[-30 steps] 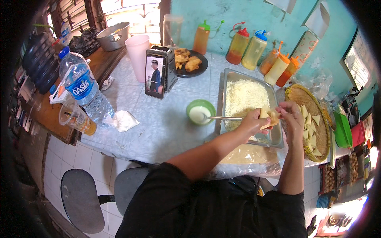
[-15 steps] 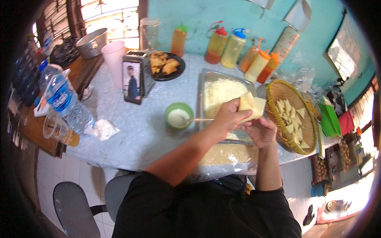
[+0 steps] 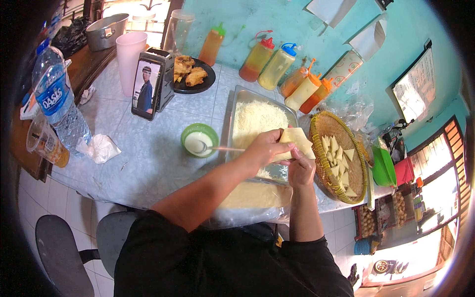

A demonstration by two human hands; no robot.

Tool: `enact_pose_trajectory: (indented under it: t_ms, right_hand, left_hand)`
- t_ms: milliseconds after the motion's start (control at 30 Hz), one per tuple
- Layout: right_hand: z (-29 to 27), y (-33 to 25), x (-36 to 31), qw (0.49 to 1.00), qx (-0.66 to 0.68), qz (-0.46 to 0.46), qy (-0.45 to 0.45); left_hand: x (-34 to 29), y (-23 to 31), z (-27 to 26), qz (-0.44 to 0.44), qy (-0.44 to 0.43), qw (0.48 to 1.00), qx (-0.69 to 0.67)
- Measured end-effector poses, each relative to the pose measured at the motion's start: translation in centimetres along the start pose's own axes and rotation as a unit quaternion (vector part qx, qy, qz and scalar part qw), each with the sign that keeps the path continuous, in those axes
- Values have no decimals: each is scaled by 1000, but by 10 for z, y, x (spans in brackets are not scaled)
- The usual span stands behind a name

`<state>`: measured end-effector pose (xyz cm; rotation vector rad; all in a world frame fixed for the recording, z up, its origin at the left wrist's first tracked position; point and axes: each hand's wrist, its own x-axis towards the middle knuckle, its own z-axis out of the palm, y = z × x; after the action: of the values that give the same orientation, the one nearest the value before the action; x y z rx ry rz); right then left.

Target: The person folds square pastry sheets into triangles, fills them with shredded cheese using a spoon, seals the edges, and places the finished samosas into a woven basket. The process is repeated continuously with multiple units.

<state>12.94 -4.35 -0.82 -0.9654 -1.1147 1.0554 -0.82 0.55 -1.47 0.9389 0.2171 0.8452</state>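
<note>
- Your left hand (image 3: 267, 149) is mostly closed, with the thumb lying over the pale wrapper (image 3: 296, 138) and the fingers passing beneath it.
- Your right hand (image 3: 302, 171) is curled nearly closed at the wrapper's near edge, thumb and fingertips gripping it; the fingers under the sheet are partly hidden from you.
- The wrapper is held up between both your hands, partly folded, above the near right part of the metal tray (image 3: 230, 122).
- In that tray you have a heap of pale shreds (image 3: 260, 119), thickest toward the far side, with bare metal showing near your wrists.
- Just left of the tray sits a green bowl (image 3: 213, 132) of white paste; a spoon (image 3: 225, 148) rests in it, its handle pointing toward your left hand.
- To the right of the tray, a round woven basket (image 3: 329, 126) leans at a tilt, with pale folded triangles (image 3: 339, 159) gathered in it.
- Nearest your body, clear plastic covers a flat, pale stack (image 3: 255, 195) at the edge of the counter (image 3: 158, 156).
- Beyond the tray, squeeze bottles (image 3: 258, 60) line the wall; left of them, a black plate (image 3: 207, 80) carries fried pieces (image 3: 196, 76).
- A phone (image 3: 145, 89) stands propped up before that plate, beside a tall pink cup (image 3: 130, 65).
</note>
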Motion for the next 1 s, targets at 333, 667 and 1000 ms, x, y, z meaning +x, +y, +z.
enact_pose_trajectory:
  t_ms: [333, 667, 1000]
  right_hand:
    - [7, 9, 2, 997, -32, -57, 44]
    - [15, 4, -3, 987, -95, -125, 29]
    - [-2, 6, 5, 944, -214, -236, -88]
  left_hand:
    - [1, -13, -1, 64, 63, 996, -9]
    - [0, -23, -1, 59, 76, 990, -107]
    - [0, -26, 2, 8, 149, 976, -158]
